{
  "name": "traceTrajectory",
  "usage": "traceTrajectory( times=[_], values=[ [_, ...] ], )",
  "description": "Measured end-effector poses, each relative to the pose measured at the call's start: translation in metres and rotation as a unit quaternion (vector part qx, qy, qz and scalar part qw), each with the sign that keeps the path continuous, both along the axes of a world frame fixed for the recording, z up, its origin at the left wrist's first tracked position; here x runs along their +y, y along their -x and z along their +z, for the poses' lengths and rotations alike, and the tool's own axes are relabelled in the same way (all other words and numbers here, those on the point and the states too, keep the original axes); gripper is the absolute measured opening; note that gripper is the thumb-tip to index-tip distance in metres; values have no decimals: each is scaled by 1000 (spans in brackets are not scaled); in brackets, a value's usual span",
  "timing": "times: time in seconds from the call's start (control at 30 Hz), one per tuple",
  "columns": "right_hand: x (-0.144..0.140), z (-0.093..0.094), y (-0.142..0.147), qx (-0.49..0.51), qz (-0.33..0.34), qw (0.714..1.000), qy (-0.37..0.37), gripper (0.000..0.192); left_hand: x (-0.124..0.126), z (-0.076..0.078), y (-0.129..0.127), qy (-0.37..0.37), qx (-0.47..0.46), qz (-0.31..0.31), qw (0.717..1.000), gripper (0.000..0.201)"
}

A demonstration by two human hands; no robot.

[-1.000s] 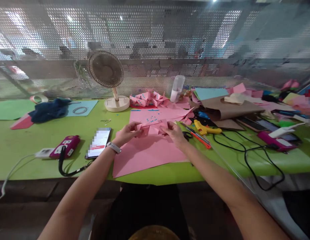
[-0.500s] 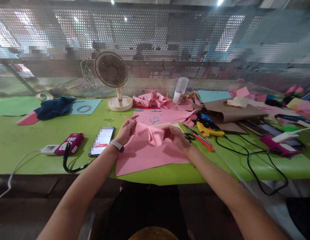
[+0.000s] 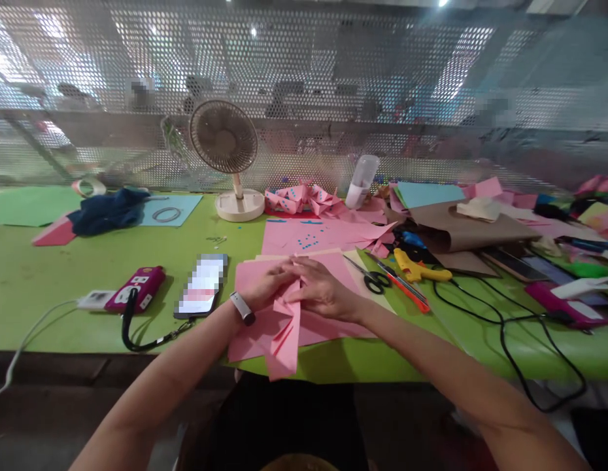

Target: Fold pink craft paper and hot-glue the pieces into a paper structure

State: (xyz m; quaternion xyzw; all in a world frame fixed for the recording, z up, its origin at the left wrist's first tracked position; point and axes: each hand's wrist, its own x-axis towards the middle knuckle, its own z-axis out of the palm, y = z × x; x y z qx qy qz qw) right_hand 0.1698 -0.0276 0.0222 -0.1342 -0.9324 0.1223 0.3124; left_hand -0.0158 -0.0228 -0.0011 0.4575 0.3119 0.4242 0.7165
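Note:
Both hands meet over a folded piece of pink paper [image 3: 284,337], whose creased end points toward me past the table edge. My left hand [image 3: 272,282] is closed on its upper part from the left. From the right, my right hand [image 3: 326,289] grips the same part, fingers bent over it and touching the left fingers. Part of the folded paper is hidden under the hands. Beneath lies a flat pink sheet [image 3: 338,327] on the green-covered table. Black-handled scissors [image 3: 375,281] lie just right of my right hand.
A red utility knife [image 3: 406,288] and a yellow glue gun [image 3: 419,267] with a black cord lie to the right. On the left are a phone [image 3: 203,288] and a magenta device [image 3: 137,291]. A fan [image 3: 224,140] and a pink folded paper piece [image 3: 301,196] stand behind.
My hands have come together, from holding the folded paper apart at its sides. The paper has turned so its end points toward me. The scissors are more exposed.

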Motion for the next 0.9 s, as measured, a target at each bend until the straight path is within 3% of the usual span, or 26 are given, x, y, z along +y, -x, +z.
traceTrajectory(
  times=[0.07, 0.13, 0.23, 0.27, 0.3, 0.37, 0.43, 0.5, 0.57, 0.67, 0.73, 0.83, 0.9],
  values=[
    [4, 8, 2, 8, 25, 1000, 11, 21, 4, -3, 3, -2, -13, -9, 1000, 40],
    [10, 17, -3, 13, 16, 998, 62, 22, 13, -3, 13, 8, -26, 22, 999, 45],
    [27, 30, -17, 7, -54, 985, 163, 23, 33, 5, 35, -7, -40, 199, 979, 41],
    [33, 34, -23, 3, -75, 979, 188, 23, 38, 9, 42, 2, -37, 244, 969, 38],
    [40, 36, -27, -3, -90, 975, 205, 22, 41, 13, 48, 11, -31, 251, 967, 38],
    [52, 38, -33, -24, -96, 969, 226, 21, 40, 22, 53, -15, 3, 221, 975, 56],
    [62, 36, -35, -44, -90, 967, 232, 20, 33, 28, 52, -128, 111, 226, 959, 61],
    [68, 31, -37, -48, -90, 969, 227, 20, 24, 31, 47, -272, 255, 193, 908, 50],
    [72, 23, -39, -36, -103, 970, 218, 20, 19, 29, 42, -357, 362, 147, 848, 40],
    [76, 8, -44, -32, -127, 968, 216, 19, 20, 21, 39, -413, 457, 150, 773, 29],
    [78, -2, -46, -41, -136, 965, 221, 19, 24, 16, 40, -431, 483, 162, 745, 26],
    [77, -7, -49, -29, -147, 965, 214, 24, 29, 11, 42, -430, 490, 159, 741, 26],
    [77, 0, -56, 12, -172, 966, 192, 29, 31, 9, 43, -427, 488, 153, 746, 26]
  ],
)
